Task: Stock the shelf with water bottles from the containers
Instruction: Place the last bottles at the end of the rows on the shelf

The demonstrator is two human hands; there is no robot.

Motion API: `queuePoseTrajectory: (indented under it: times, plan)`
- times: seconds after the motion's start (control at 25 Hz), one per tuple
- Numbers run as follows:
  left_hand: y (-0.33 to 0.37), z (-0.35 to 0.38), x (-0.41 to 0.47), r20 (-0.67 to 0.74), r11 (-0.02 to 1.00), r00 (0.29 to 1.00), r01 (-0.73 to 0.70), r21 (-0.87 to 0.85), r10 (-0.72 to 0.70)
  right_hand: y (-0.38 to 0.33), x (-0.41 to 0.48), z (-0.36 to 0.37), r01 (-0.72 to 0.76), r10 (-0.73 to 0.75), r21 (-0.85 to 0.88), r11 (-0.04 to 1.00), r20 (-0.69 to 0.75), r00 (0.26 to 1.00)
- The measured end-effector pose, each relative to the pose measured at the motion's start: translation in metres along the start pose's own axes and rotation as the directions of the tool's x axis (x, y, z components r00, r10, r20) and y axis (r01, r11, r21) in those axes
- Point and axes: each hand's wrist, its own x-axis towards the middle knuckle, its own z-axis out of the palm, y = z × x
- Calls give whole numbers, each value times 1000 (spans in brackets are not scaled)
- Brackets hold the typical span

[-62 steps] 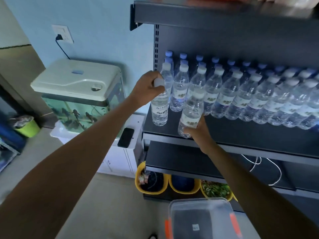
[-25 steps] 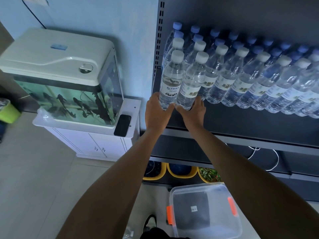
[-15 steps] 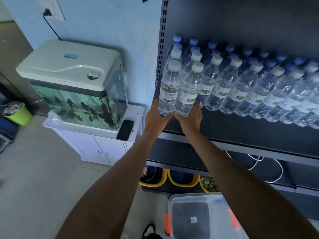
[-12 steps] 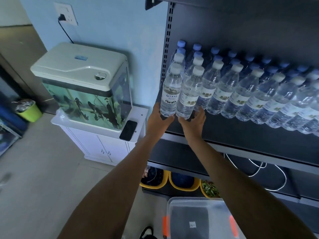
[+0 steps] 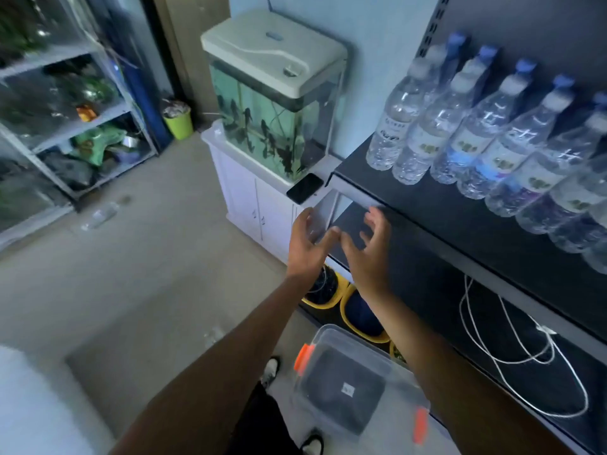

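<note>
Several clear water bottles [image 5: 423, 139] with white and blue caps stand in rows on the dark shelf [image 5: 460, 224] at the right. Both hands hang in the air below the shelf's front left corner, apart from the bottles. My left hand [image 5: 307, 244] has spread, relaxed fingers and holds nothing. Close beside it, my right hand [image 5: 369, 249] is also empty with fingers spread. A clear plastic container [image 5: 358, 382] with orange latches sits on the floor below my arms; no bottles show in it.
A fish tank [image 5: 272, 93] stands on a white cabinet [image 5: 259, 205] left of the shelf, with a black phone [image 5: 304, 192] beside it. Yellow tubs [image 5: 328, 290] sit under the shelf. A white cord [image 5: 512, 349] lies on the lower shelf. A metal rack [image 5: 65, 103] stands far left.
Both hands have let go of the two front bottles and dropped back below the shelf edge. The view has swung left and down toward the floor.
</note>
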Motion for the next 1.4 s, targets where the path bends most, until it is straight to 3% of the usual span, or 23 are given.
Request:
queuePoseTrajectory:
  times: [0.12,0.44,0.8,1.08,1.28,1.4]
  plan:
    - [-47,-51,-51,-228,997,971,80,15,-74,25,-53,31,14,-8,-34,999,160,987]
    - [-199,-168,-171,-567,940,786,337,57,-247,97,-185,104,-11,84,-144,989,510,856]
    - [-425,-247,-224,-618,797,650,601,63,-442,265,-299,212,-80,268,-343,936,549,792]
    - [-629,-283,-170,-588,748,632,660,67,-505,456,-356,333,-51,320,-425,904,590,741]
    - [-757,-286,-108,-567,718,551,689,-105,-612,592,-354,412,-83,385,-511,855,519,763]
    - [-819,-284,-83,-483,654,501,723,-224,-719,661,-349,450,-141,449,-555,820,470,760]
